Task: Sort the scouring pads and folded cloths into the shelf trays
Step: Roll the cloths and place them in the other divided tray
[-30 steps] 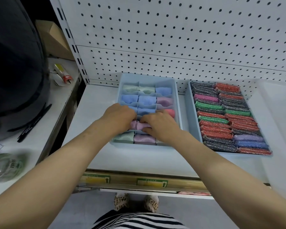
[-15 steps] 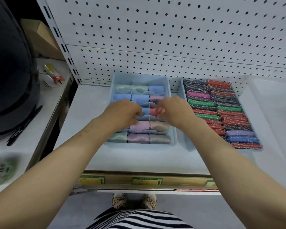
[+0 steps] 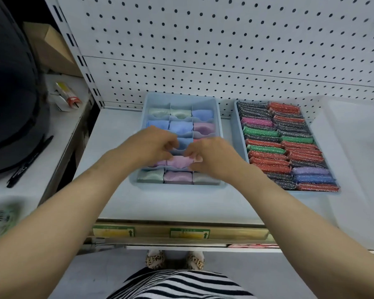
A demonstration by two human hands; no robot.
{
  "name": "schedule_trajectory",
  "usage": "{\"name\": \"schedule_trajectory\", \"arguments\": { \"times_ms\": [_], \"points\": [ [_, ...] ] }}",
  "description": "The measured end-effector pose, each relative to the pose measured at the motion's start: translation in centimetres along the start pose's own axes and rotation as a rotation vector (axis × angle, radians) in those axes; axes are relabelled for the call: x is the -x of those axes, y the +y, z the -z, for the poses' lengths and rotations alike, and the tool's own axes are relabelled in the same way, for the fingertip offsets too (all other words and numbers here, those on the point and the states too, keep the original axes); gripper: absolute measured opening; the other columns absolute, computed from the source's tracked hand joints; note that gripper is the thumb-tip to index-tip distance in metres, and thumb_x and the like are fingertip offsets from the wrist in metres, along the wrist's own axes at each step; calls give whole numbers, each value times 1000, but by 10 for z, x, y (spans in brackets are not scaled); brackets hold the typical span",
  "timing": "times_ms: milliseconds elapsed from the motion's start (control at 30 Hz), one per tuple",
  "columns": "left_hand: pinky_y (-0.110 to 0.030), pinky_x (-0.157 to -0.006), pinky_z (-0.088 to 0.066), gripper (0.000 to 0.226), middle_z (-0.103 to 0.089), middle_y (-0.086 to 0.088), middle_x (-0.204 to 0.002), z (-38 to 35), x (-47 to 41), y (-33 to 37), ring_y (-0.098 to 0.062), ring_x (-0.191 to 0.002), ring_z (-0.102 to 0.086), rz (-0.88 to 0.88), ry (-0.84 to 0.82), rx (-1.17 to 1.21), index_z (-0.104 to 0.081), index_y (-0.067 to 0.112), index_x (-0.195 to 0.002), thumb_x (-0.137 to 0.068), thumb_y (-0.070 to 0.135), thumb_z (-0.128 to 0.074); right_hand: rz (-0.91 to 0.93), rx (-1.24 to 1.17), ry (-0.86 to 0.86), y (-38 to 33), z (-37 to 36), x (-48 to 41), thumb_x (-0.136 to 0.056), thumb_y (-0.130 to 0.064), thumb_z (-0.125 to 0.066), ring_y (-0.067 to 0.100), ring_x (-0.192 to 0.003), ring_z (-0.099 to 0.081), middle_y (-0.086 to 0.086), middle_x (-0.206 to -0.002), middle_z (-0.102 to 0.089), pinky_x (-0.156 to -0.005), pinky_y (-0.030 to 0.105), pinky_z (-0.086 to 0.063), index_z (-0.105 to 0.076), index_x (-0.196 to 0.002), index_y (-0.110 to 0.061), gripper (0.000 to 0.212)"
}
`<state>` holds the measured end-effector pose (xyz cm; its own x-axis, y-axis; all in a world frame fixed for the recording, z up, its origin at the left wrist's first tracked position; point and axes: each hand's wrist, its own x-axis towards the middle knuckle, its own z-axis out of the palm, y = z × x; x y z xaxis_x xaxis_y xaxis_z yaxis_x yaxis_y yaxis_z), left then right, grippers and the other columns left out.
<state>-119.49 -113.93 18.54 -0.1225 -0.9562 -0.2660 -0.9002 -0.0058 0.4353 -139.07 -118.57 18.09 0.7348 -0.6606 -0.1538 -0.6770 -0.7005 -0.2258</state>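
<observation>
A pale blue divided tray (image 3: 218,117) on the shelf holds folded cloths in pastel green, blue, pink and lilac, one per compartment. Both my hands hover over its near half. My left hand (image 3: 150,145) and my right hand (image 3: 213,157) pinch the two ends of a lilac folded cloth (image 3: 178,161) lying in the middle compartment of the second row from the front. To the right, a second blue tray (image 3: 235,126) is packed with rows of glittery scouring pads (image 3: 268,157) in red, green, grey, pink and purple.
White pegboard (image 3: 225,50) backs the shelf. A translucent bin (image 3: 354,147) stands at the far right. On the left counter lie a black marker (image 3: 30,160), a tape dispenser (image 3: 67,98) and a large dark object (image 3: 11,93). The shelf's front rail carries price labels (image 3: 189,233).
My hands lifted off the tray and spread apart half a second ago. They have come back together on the lilac cloth in the middle column.
</observation>
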Motion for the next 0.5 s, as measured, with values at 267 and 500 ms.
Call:
{"name": "schedule_trajectory", "arguments": {
  "times_ms": [267, 500],
  "points": [
    [-27, -66, -49, 32, -64, 15, -94, -20, 27, -10, -13, -88, -58, -64, -121, -414, -67, 37, -106, -89, 60, -53, 144, 66, -83, -39, -16, -8, -93, -53, -55, 22, -81, -60, -1, -86, -67, -64, 32, -44, -73, -96, -26, 32],
    [-26, -57, -43, 44, -68, 13, -96, -31, 26, -22, -13, -84, -62, -107, 5, -379, -62, 39, -109, -85, 72, -44, 179, 214, -140, -44, -19, -18, -97, -45, -51, 27, -93, -63, 3, -97, -68, -65, 33, -38, -70, -97, -23, 30]
  ]
}}
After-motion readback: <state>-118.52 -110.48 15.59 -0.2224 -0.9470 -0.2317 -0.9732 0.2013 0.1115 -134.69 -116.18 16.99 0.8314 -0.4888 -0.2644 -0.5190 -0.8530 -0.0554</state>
